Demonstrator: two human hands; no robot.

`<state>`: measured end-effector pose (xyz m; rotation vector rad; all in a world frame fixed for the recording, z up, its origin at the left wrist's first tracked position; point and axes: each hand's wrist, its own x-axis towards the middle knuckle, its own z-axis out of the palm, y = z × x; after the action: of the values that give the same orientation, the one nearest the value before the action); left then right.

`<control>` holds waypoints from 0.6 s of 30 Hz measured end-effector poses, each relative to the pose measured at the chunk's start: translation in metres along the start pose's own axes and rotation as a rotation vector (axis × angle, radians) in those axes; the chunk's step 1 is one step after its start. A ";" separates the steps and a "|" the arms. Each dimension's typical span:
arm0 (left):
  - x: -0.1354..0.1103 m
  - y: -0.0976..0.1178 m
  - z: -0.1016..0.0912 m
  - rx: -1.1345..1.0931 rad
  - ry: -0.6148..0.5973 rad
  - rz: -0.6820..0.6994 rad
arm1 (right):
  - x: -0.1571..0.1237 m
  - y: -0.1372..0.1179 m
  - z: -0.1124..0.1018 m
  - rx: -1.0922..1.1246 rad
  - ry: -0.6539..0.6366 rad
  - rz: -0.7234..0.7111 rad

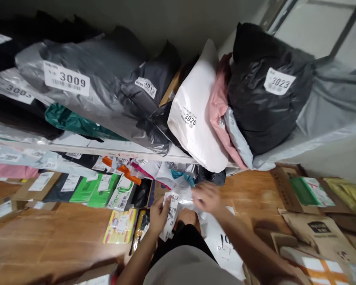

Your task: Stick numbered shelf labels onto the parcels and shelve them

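My left hand point(158, 215) is closed on a strip of white number labels point(171, 213) marked 3028 and 3029, held low in front of the shelf. My right hand point(207, 198), smeared by motion, rests on a clear-white plastic parcel point(186, 198) beside the labels; its fingers look curled on the plastic. Above them a shelf point(106, 150) carries numbered mail bags: a grey bag 3009 point(77, 71), a dark bag 3013 point(150, 85), a white bag 3020 point(195, 114) and a black bag 3023 point(267, 87).
Under the shelf lie green, orange and pink parcels point(97, 190) on a wooden floor point(47, 233). A yellow packet point(120, 225) lies by my left arm. Cardboard boxes point(302, 194) and brown paper mailers point(323, 233) pile at the right. A white bag point(222, 241) lies under my right forearm.
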<state>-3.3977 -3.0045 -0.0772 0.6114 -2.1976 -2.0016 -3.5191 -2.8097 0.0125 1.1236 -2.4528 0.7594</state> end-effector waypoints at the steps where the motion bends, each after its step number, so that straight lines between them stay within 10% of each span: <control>1: 0.009 -0.013 0.006 -0.029 0.060 -0.048 | -0.016 0.000 0.042 0.092 -0.109 0.083; 5: 0.049 -0.072 0.027 -0.126 0.213 -0.153 | -0.038 0.023 0.179 0.157 -0.196 0.230; 8: 0.069 -0.117 0.036 -0.161 0.258 -0.153 | -0.039 0.055 0.235 0.159 -0.239 0.194; 13: 0.082 -0.166 0.041 -0.140 0.317 -0.132 | -0.049 0.098 0.264 0.072 -0.286 0.086; 18: 0.119 -0.168 0.064 0.009 0.335 0.053 | -0.048 0.118 0.265 -0.104 -0.419 0.148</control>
<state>-3.4914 -2.9970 -0.2717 0.8122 -2.0014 -1.7180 -3.6007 -2.8744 -0.2619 1.1679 -2.9098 0.4626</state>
